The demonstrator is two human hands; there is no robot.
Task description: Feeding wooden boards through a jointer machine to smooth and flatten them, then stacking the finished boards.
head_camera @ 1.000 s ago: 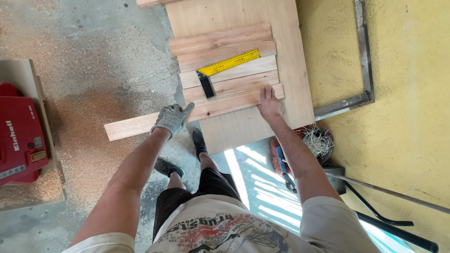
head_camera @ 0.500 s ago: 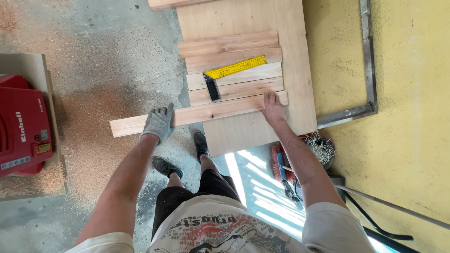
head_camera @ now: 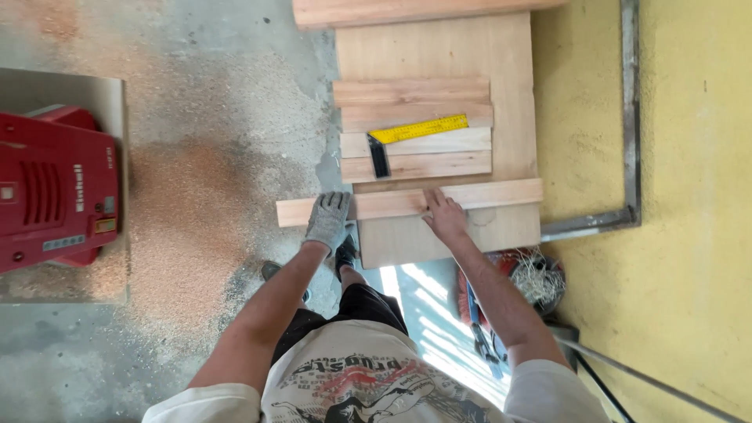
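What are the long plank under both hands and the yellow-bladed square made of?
Long plank: looks like bare softwood, pale with reddish grain streaks and no sheen. Square: yellow blade, likely painted metal, and a dark handle whose material I cannot tell.

The person wears a white short-sleeved T-shirt (head_camera: 368,384) with a red-and-black graphic print, black shorts (head_camera: 352,309), dark shoes (head_camera: 345,252), and a grey knit work glove on the left hand (head_camera: 327,222); the right hand (head_camera: 445,218) is bare.
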